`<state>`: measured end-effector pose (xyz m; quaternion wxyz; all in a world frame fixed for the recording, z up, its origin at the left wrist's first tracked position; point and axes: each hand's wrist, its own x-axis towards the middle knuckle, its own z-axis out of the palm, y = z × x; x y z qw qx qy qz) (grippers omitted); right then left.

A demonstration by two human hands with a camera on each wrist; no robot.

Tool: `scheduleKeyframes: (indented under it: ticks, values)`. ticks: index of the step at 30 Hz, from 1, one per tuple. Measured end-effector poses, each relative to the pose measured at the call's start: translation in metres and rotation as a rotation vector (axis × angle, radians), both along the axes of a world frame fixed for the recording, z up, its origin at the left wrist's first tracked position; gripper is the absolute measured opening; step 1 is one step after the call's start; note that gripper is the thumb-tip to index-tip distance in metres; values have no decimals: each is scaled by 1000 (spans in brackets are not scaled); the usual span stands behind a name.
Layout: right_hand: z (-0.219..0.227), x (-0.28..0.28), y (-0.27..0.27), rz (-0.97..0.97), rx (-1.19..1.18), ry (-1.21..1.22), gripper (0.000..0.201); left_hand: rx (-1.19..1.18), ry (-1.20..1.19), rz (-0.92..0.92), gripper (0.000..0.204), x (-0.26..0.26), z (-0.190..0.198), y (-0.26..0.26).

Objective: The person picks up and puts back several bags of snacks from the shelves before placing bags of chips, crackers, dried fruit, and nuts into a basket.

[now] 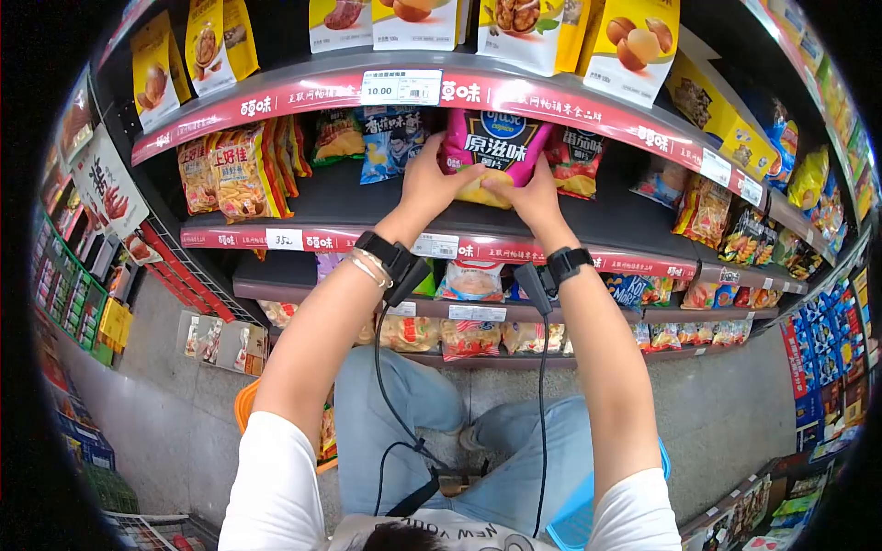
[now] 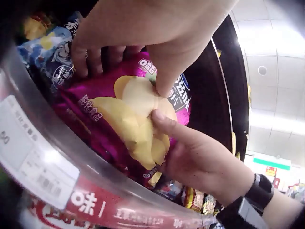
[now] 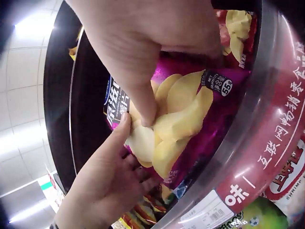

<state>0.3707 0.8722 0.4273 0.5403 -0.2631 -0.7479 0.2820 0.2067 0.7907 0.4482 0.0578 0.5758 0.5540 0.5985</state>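
Two hands (image 1: 480, 184) grasped one magenta chip bag (image 1: 491, 147). One blue bag (image 1: 390, 142) and one red bag (image 1: 574, 161) flanked it.

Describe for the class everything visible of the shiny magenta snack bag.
The shiny magenta snack bag looks like puffed, creased plastic, with white lettering on a dark panel above pictured yellow chips. Its front faces the person, at the black shelf, between a blue bag and a red bag. The left hand and right hand grip its sides, thumbs in front. Its back is hidden.
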Motion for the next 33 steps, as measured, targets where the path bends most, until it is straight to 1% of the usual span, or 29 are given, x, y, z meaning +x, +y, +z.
scheduleKeyframes:
  ticks: [1, 4, 6, 8, 11, 14, 15, 18, 20, 21, 24, 25, 27, 28, 29, 30, 32, 33]
  values:
    - [-3, -3, 10, 36, -13, 19, 79, 45, 56, 21, 67, -4, -1, 6]
    - [-11, -9, 30, -40, -49, -66, 81, -83, 40, 69, 71, -10, -8, 22]
    - [-15, -11, 38, -46, -30, -103, 84, -124, 36, 54, 74, -16, -17, 32]
    - [-20, -11, 43, -43, -36, -120, 85, -138, 35, 50, 76, -22, -27, 39]
    - [-13, -7, 34, -37, -78, -154, 85, -135, 5, 43, 78, -23, -32, 39]
    - [-11, -4, 30, -18, -189, -83, 85, -169, -92, 5, 80, -23, -34, 40]
    - [-9, -3, 26, -43, -202, -99, 86, -175, -128, -6, 81, -23, -33, 39]
    - [-14, 0, 32, -25, -187, -6, 90, -155, -163, -29, 85, -25, -34, 41]
    - [-15, 4, 31, -62, -178, 24, 92, -139, -153, -8, 85, -26, -40, 44]
    - [-14, 5, 28, -79, -172, 39, 93, -129, -138, 6, 85, -23, -35, 38]
    - [-10, 14, 14, -237, -55, 2, 94, -97, -85, 78, 82, -18, -26, 16]
    - [-5, 14, 3, -313, 0, -10, 79, -83, -61, 120, 80, -17, -25, 8]
    - [1, 14, -24, -354, 104, 32, 65, -91, -12, 189, 79, -18, -26, -12]
    - [7, 14, -42, -373, 151, 50, 58, -83, -14, 180, 79, -19, -27, -26]
    - [10, 10, -65, -418, 221, 52, 39, -77, -18, 173, 79, -19, -29, -42]
    - [8, 7, -82, -376, 247, 28, 35, -69, -21, 167, 79, -21, -32, -58]
    - [2, -3, -113, -285, 302, -12, 29, -71, -46, 156, 73, -28, -45, -88]
    - [0, -10, -134, -208, 255, -8, 23, -64, -79, 135, 71, -36, -57, -102]
